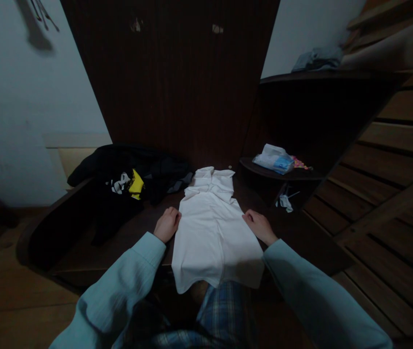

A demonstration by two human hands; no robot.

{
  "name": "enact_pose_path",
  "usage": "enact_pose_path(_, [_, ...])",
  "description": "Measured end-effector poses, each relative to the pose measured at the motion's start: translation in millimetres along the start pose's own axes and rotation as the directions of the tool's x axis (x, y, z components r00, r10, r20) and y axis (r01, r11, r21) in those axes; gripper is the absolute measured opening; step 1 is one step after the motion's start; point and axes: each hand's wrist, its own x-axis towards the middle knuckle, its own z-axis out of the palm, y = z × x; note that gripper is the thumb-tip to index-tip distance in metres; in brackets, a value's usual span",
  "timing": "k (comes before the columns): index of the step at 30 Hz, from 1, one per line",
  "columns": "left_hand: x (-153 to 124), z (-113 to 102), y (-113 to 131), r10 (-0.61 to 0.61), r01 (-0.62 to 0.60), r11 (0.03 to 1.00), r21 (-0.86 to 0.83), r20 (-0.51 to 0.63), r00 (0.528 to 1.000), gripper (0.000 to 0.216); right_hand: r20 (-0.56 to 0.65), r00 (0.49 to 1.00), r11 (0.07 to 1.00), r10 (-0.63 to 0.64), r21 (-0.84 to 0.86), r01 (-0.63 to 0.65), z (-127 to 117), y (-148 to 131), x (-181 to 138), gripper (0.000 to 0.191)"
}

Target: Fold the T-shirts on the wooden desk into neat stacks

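A white garment lies spread on a dark wooden surface, its lower hem hanging over the front edge above my knees. Its far end is bunched and wrinkled near the dark panel. My left hand has its fingers curled at the garment's left edge, pinching the cloth. On the opposite edge, my right hand grips the cloth in the same way, fingers closed. Creases run down the middle of the fabric between both hands.
A heap of black clothing with a yellow patch lies to the left. At right, a corner shelf carries a plastic tissue pack. Folded cloth sits on the upper shelf. Wooden slats border the right side.
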Motion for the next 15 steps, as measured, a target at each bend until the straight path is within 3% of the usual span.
enact_pose_path(15, [-4.1,-4.9,6.0,-0.044,0.042,0.998,0.042,0.039,0.998,0.011,0.017,0.999,0.996,-0.028,-0.085,0.029,-0.7,-1.2,0.4,0.035])
